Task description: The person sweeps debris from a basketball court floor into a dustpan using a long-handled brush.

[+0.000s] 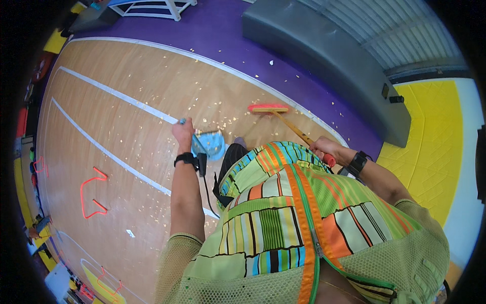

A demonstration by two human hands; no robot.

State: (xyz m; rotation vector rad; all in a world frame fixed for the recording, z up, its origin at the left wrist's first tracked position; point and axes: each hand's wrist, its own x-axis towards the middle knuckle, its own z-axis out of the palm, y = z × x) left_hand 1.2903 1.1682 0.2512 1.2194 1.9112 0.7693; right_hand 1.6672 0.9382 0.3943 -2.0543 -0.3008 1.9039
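My left hand (183, 131) grips the upright handle of a blue dustpan (215, 142), whose pan rests on the wood-look floor beside my foot, with pale flakes inside it. In my right hand (324, 148) is the wooden handle of a broom (269, 108), close to its red end cap. The broom's head has red bristles and lies on the floor ahead of me, to the right of the dustpan. Many small pale flakes (216, 114) are scattered on the floor around the dustpan and the broom head, and some lie on the purple border.
A long grey padded block (322, 57) stands on the purple floor at the upper right, near a yellow mat (425, 144). Orange-red bent hurdles (82, 193) stand at the left. A crumpled white scrap (130, 233) lies at the lower left. A white-framed bench (152, 9) is at the top.
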